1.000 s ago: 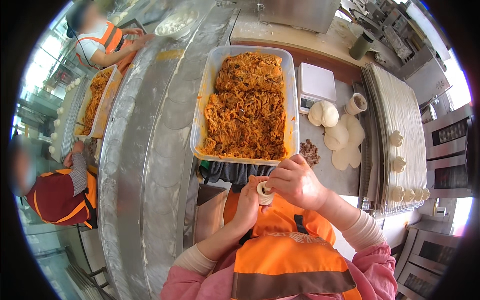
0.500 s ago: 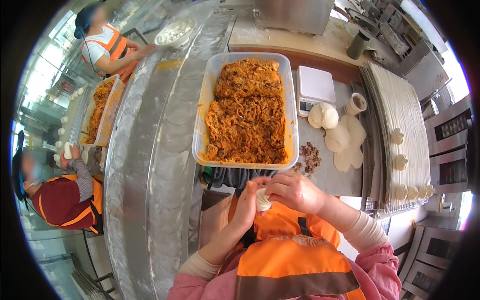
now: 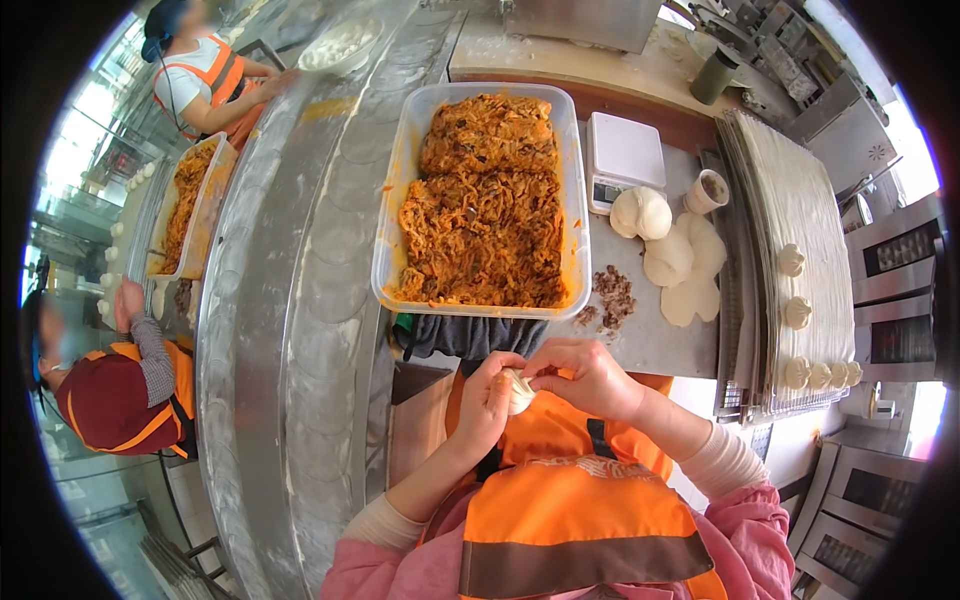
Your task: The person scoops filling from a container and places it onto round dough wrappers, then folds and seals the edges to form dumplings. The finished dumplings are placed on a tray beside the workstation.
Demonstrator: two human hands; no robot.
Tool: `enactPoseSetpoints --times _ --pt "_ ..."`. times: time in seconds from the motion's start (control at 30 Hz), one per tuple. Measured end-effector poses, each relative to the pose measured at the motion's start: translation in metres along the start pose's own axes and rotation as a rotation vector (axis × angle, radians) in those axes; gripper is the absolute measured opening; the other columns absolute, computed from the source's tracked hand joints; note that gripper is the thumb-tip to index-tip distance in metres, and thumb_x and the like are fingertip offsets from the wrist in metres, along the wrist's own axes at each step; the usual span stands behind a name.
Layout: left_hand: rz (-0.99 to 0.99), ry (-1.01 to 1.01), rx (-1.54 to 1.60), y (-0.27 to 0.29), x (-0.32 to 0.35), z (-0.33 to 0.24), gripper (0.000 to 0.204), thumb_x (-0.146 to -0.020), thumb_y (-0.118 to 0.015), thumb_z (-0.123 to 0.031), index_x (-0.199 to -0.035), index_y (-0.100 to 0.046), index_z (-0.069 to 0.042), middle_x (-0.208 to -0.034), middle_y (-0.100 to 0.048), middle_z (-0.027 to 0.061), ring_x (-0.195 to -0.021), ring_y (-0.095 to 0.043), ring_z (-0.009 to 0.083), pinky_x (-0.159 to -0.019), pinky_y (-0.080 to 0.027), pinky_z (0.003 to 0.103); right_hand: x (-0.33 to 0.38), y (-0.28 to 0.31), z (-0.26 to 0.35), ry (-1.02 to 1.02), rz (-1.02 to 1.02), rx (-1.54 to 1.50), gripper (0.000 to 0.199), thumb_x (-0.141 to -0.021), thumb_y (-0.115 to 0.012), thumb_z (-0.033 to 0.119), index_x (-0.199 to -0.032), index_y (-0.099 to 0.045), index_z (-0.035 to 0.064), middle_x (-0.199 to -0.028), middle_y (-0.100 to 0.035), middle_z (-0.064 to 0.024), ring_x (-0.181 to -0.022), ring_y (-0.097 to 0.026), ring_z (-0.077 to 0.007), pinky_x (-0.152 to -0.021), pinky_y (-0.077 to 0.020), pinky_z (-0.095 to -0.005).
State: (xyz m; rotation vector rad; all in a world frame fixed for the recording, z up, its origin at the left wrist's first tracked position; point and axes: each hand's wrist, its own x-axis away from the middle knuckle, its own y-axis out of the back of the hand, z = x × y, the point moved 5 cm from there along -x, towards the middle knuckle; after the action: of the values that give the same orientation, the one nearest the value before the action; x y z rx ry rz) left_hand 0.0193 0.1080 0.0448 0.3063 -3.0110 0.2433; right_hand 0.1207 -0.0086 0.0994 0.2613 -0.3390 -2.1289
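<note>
Above my apron, in front of the filling tub, I hold a pleated dough bun (image 3: 520, 393). My left hand (image 3: 487, 401) cups it from the side, fingers wrapped round it. The fingertips of my right hand (image 3: 588, 378) pinch the dough at its gathered top. Just beyond is a clear plastic tub (image 3: 383, 265) of orange-brown shredded filling (image 3: 487, 235). To its right lie flat dough rounds (image 3: 690, 295) and rounded dough pieces (image 3: 640, 213). Brown crumbly bits (image 3: 612, 295) are scattered on the metal surface between them and the tub.
A white scale (image 3: 627, 152) and a small cup (image 3: 707, 191) stand beyond the dough. At right, stacked cloth-covered trays (image 3: 800, 215) carry several shaped buns (image 3: 797, 312). A dark cloth (image 3: 465, 336) hangs below the tub. Across the floury metal counter (image 3: 265, 330), two people work at left.
The bun has turned and tilted in my hands, and my right fingers have shifted on its top. The view has moved slightly. At left, one person's hand no longer holds up a white dough piece.
</note>
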Motion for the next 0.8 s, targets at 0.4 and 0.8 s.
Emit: enactPoseSetpoints --times 0.4,0.8 --pt "-0.006 0.474 0.670 -0.013 -0.004 0.030 0.060 -0.097 -0.032 -0.061 -0.093 -0.056 -0.007 -0.070 -0.059 0.0042 -0.050 -0.056 0.0157 -0.041 -0.037 0.023 0.006 -0.002 0.024 0.308 0.053 0.338 0.020 -0.076 -0.072 0.003 -0.094 -0.065 0.0040 -0.084 -0.064 -0.0094 -0.075 -0.063 -0.0286 -0.064 -0.0522 -0.0369" --pt "0.017 0.568 0.977 -0.035 -0.001 0.045 0.059 -0.097 -0.033 -0.060 -0.096 -0.055 -0.006 -0.076 -0.058 0.0071 -0.059 -0.058 0.0183 -0.044 -0.040 0.029 0.013 -0.003 0.015 0.313 0.082 0.439 0.028 -0.073 -0.075 0.009 -0.098 -0.063 0.0033 -0.090 -0.061 -0.0084 -0.083 -0.060 -0.0282 -0.070 -0.0501 -0.0349"
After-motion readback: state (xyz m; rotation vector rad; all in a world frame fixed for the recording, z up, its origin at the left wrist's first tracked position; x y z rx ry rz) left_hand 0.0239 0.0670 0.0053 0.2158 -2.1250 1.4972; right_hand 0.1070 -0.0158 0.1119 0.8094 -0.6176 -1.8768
